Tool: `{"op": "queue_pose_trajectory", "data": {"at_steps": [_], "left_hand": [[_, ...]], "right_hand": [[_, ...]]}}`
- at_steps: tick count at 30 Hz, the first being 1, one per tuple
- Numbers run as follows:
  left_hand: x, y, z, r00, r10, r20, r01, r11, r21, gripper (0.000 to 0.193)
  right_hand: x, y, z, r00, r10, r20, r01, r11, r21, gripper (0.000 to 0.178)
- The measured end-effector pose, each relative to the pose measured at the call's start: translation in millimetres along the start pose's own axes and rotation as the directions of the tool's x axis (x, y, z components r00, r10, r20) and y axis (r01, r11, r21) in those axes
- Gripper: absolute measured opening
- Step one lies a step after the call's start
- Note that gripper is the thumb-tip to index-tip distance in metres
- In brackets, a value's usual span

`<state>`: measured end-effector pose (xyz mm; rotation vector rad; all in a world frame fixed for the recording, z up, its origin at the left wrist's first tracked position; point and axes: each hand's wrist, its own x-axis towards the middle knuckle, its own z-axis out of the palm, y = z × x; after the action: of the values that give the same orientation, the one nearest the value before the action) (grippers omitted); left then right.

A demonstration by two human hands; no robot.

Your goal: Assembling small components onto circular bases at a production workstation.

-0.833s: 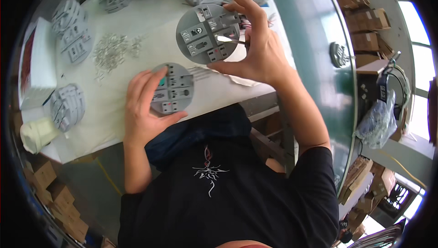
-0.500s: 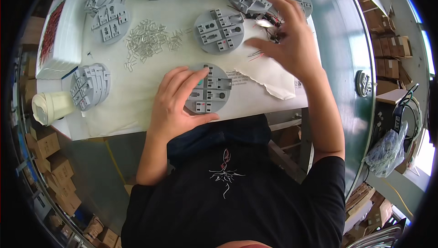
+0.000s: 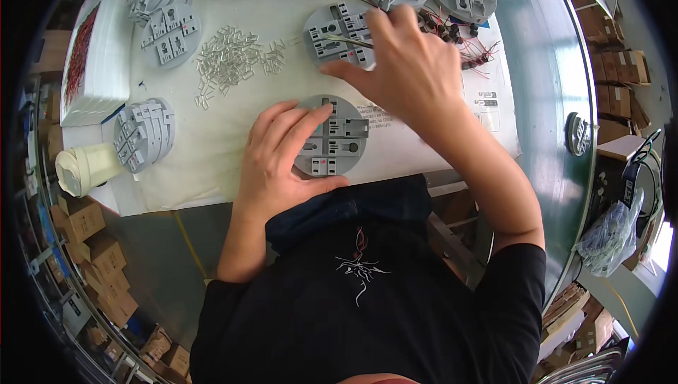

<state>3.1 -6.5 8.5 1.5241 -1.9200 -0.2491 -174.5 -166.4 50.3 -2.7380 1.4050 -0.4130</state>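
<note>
Near grey disc [image 3: 339,145] is sitting near the front edge of the white-covered table [image 3: 205,162], round, with blocky raised sections, little dark slots and a small red mark toward the bottom. Left hand [image 3: 274,151] has it gripped from the side, thumb along the lower rim, fingers bent over the upper left. Right hand [image 3: 417,66] is palm down over a second grey disc [image 3: 326,24], thumb stretched to its lower edge, thin rod [image 3: 347,40] poking out underneath, can't tell if it's actually clenched
</note>
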Motion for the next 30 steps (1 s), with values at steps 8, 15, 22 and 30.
{"op": "queue_pose_trajectory", "data": {"at_steps": [8,15,22,30], "left_hand": [[-3,0,-4,1.000,-0.026,-0.006,0.026,1.000,0.007,0.089],[-4,-2,-6,1.000,-0.016,0.005,0.016,1.000,0.002,0.089],[8,5,-17,0.992,-0.015,-0.126,0.028,0.994,0.104,0.090],[115,2,1,0.947,-0.294,0.131,0.195,0.847,0.494,0.096]], "right_hand": [[17,13,1,0.969,-0.221,0.113,0.215,0.975,0.059,0.050],[4,66,-29,0.988,-0.148,0.041,0.119,0.909,0.399,0.038],[-26,86,-33,0.983,-0.109,0.146,0.071,0.966,0.247,0.030],[-39,88,-16,0.986,-0.097,0.137,0.061,0.967,0.249,0.032]]}}
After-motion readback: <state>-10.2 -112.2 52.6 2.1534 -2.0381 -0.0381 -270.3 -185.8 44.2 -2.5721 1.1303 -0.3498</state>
